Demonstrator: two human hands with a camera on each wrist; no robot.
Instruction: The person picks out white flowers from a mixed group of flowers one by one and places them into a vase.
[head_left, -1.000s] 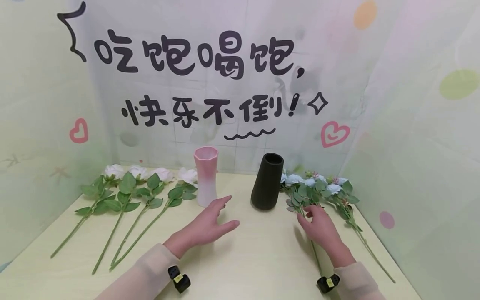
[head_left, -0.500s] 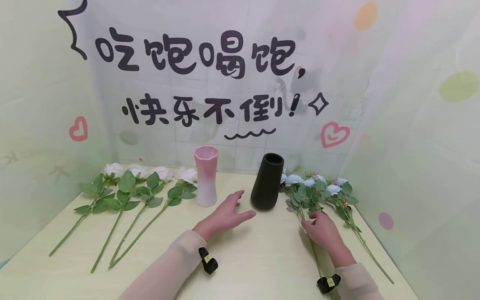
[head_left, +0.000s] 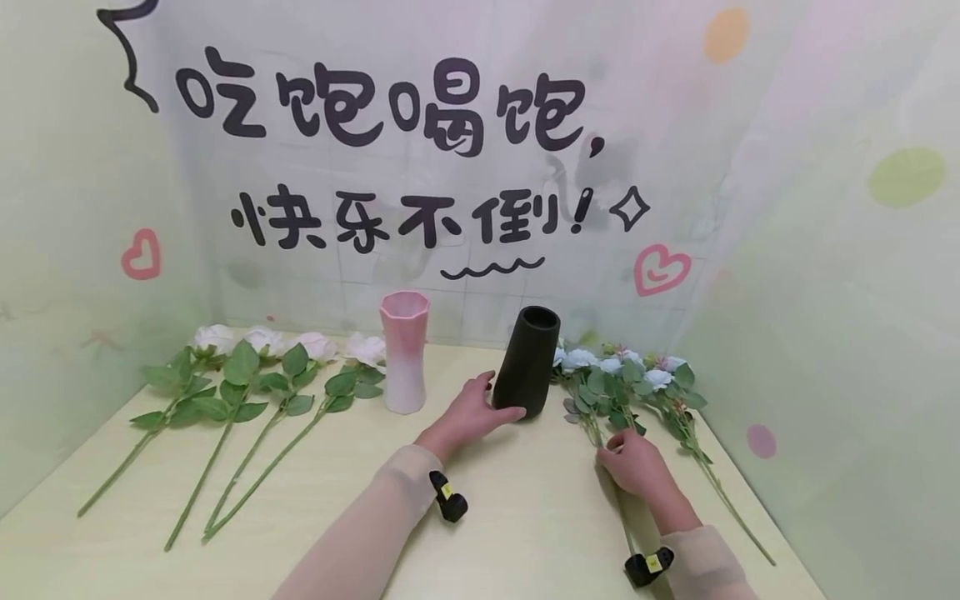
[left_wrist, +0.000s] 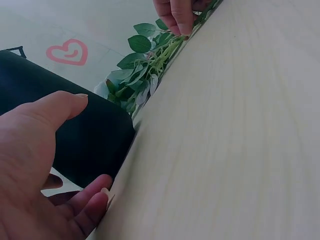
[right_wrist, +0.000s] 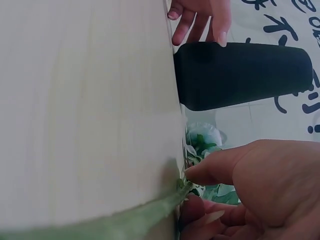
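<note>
My left hand [head_left: 467, 414] is at the lower left side of a tall black vase [head_left: 531, 358], fingers spread and loosely bent. In the left wrist view its thumb overlaps the dark vase [left_wrist: 95, 135] while the fingers lie near the base. The vase stands upright on the table. To its right, my right hand [head_left: 643, 465] pinches the green stem of a blue flower [head_left: 581, 360] between thumb and fingers. That stem [right_wrist: 130, 217] lies low along the tabletop in the right wrist view, the flower head pointing to the back.
A pink and white vase [head_left: 405, 354] stands left of the black one. Several pale pink roses [head_left: 262, 340] with long stems lie at the left. More blue flowers [head_left: 660, 379] lie by the right wall. A printed sheet [head_left: 360, 283] hangs behind the table [head_left: 525, 533].
My left hand has moved right, from near the pink vase to the black vase's base. My right hand has slid slightly toward me along the stem, its fingers closing on it.
</note>
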